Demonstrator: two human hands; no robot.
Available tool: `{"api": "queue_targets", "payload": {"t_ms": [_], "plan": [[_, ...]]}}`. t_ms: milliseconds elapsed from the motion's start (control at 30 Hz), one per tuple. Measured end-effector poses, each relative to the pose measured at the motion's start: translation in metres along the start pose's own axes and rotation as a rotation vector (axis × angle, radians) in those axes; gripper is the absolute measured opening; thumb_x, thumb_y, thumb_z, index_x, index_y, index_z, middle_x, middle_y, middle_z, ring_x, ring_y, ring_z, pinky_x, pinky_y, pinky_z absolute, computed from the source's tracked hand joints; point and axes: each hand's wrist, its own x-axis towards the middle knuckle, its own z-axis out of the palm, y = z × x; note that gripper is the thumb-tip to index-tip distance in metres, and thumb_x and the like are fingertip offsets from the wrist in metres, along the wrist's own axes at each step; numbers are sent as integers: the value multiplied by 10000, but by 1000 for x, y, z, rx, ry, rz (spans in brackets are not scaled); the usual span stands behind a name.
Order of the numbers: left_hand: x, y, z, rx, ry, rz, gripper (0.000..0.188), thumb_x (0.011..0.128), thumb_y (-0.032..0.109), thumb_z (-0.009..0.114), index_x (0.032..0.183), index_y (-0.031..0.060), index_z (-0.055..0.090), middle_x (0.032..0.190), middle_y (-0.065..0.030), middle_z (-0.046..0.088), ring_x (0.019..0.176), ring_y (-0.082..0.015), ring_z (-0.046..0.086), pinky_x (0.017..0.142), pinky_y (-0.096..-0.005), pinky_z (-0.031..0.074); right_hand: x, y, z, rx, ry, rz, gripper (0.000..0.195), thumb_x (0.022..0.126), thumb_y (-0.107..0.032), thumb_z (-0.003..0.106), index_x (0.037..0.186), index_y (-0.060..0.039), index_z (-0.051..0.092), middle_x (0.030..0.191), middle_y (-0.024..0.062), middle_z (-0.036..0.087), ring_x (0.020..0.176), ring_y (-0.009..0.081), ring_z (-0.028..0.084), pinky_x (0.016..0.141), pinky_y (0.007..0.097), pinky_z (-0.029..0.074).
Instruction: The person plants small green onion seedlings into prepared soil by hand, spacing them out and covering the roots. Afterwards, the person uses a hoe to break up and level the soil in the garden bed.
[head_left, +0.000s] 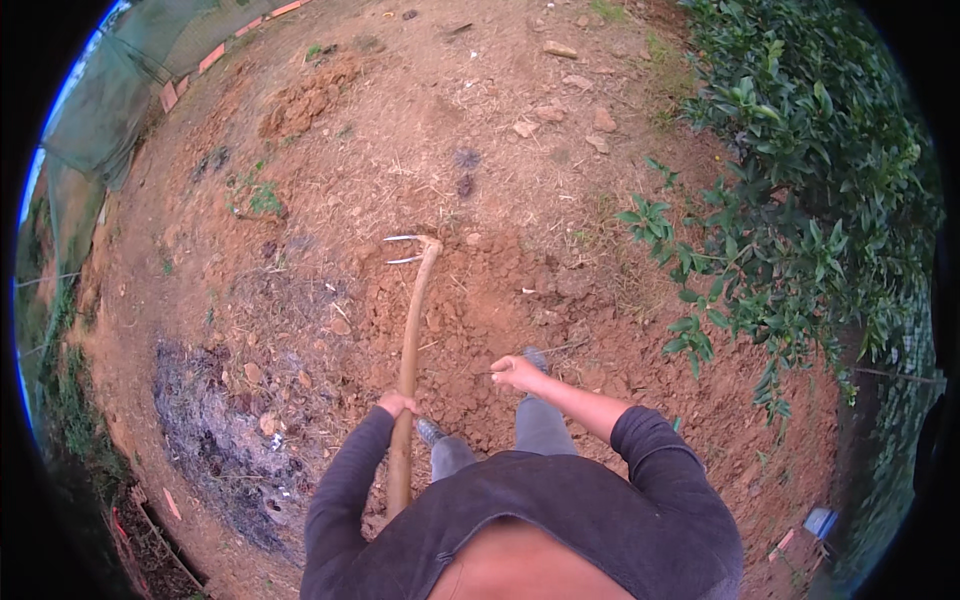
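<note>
My left hand (396, 403) is wrapped around the wooden handle of a two-tined fork hoe (412, 330). The handle runs from beside my left hip out over the soil. At its far end, two metal tines point to the left, close to the ground. My right hand (516, 374) is in front of my right leg, fingers pinched together on what looks like a thin dry stalk (566, 346). Reddish loosened soil (472, 322) lies around my boots, in clods to the right of the handle.
A leafy green shrub (795, 187) reaches in from the right. Ash and charred ground (217, 435) spread at the left. Green netting (112, 97) borders the far left. Several stones (551, 112) and a small weed (264, 199) lie ahead. A blue-and-white container (820, 522) stands at the lower right.
</note>
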Motion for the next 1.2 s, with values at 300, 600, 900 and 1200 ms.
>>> {"api": "queue_targets", "payload": {"t_ms": [300, 600, 900, 1200], "plan": [[-193, -86, 21, -445, -288, -99, 548, 621, 44, 698, 1126, 12, 487, 880, -89, 601, 785, -193, 607, 699, -302, 508, 64, 7, 86, 790, -190, 580, 735, 789, -669, 516, 1224, -80, 453, 1128, 181, 540, 984, 319, 564, 870, 516, 456], [-206, -110, 59, 325, -195, 17, 679, 783, 299, 649, 1337, 69, 332, 1052, -148, 622, 972, -291, 599, 825, -324, 458, 90, 158, 140, 983, 50, 654, 193, 852, -197, 542, 955, -49, 476, 742, 135, 566, 689, 321, 589, 680, 504, 509], [-343, -245, 76, 1396, 487, -106, 480, 824, 374, 477, 1270, 198, 463, 964, -89, 564, 831, -270, 595, 770, -481, 430, 36, 203, 189, 325, 271, 890, 219, 851, -220, 555, 964, -33, 536, 807, 119, 618, 712, 297, 602, 620, 479, 496], [-155, -276, 47, 914, 392, 230, 526, 678, 165, 639, 1173, 138, 462, 940, -154, 597, 758, -360, 608, 669, -458, 485, 46, 55, 74, 523, 876, 166, 198, 745, -8, 635, 886, 14, 499, 759, 104, 556, 641, 220, 558, 542, 367, 488]]}}
